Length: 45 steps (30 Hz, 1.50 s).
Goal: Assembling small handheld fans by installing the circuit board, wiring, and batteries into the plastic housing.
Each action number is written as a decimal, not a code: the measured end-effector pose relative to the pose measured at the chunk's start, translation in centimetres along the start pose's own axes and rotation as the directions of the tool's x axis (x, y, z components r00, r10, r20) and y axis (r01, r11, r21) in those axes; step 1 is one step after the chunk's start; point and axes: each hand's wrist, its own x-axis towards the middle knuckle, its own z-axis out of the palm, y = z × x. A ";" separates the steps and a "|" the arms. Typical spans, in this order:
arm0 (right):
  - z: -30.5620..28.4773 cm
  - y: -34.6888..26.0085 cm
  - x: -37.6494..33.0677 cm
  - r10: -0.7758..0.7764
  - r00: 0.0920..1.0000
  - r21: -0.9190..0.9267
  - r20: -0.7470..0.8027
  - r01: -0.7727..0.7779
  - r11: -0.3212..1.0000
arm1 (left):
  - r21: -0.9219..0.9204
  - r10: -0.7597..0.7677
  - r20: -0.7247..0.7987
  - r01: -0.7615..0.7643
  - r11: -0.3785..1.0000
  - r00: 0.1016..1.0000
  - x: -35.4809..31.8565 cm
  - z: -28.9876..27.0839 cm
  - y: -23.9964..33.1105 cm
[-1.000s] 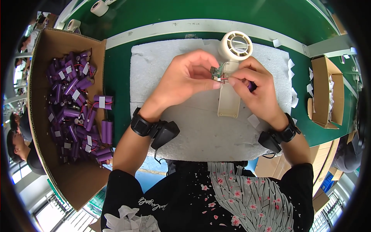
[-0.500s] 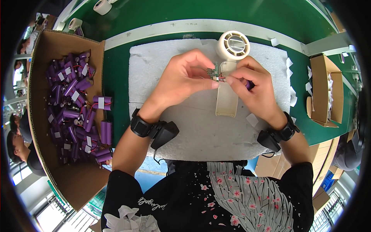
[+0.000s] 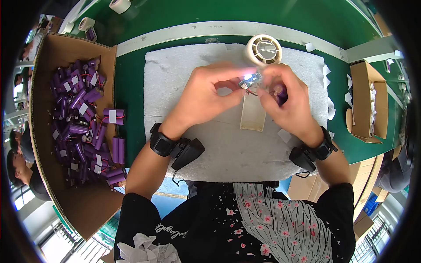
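Between its thumb and fingertips my left hand [image 3: 210,90] pinches a small circuit board [image 3: 251,80], on which a bright white light shines. Thin wires [image 3: 251,92] run from the board's lower edge toward my right hand [image 3: 287,96]. That hand is curled around a purple battery [image 3: 279,93], with one round end facing up. Under both hands lies a cream handheld-fan housing: its round fan head [image 3: 265,50] points away from me, and the open handle [image 3: 253,115] extends toward me, its upper part hidden by my fingers.
A cardboard box [image 3: 74,197] of purple battery packs [image 3: 83,107] stands at left, with some packs beside it. A smaller box [image 3: 370,103] holding white pieces is at right. White foam [image 3: 197,151] covers the work spot; paper bits [image 3: 326,70] lie along its right edge.
The light on the circuit board has come on. My left fingers have tilted the board, and the right fingers have shifted, showing more of the battery.
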 end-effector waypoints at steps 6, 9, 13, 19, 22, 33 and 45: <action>0.5 0.0 0.4 -0.166 0.984 -0.179 -0.065 0.152 0.972 | 0.073 -0.021 -0.035 0.024 0.997 0.999 -0.1 0.3 0.5; 0.6 0.2 0.3 -0.183 0.981 -0.228 -0.069 0.163 0.960 | 0.062 -0.027 -0.046 0.030 0.998 0.999 -0.1 0.4 0.3; 0.5 0.4 0.3 -0.202 0.976 -0.256 -0.085 0.175 0.951 | 0.086 0.062 -0.122 -0.052 0.995 0.991 -0.1 0.6 -0.1; 0.1 -0.2 0.3 -0.149 0.986 -0.271 -0.070 0.125 0.954 | 0.090 0.031 -0.117 -0.021 0.996 0.993 -0.1 0.6 -0.1; 0.1 -0.2 0.3 -0.113 0.991 -0.258 -0.067 0.092 0.962 | 0.132 0.072 -0.138 -0.054 0.990 0.988 -0.1 0.7 -0.2; 0.3 0.2 0.5 -0.161 0.985 -0.264 -0.067 0.138 0.955 | 0.268 0.184 -0.141 -0.142 0.953 0.973 -0.2 0.9 -0.3; 0.0 0.1 -0.1 -0.038 0.998 -0.221 -0.051 0.026 0.975 | 0.403 0.223 -0.095 -0.167 0.900 0.970 -0.4 1.1 -0.1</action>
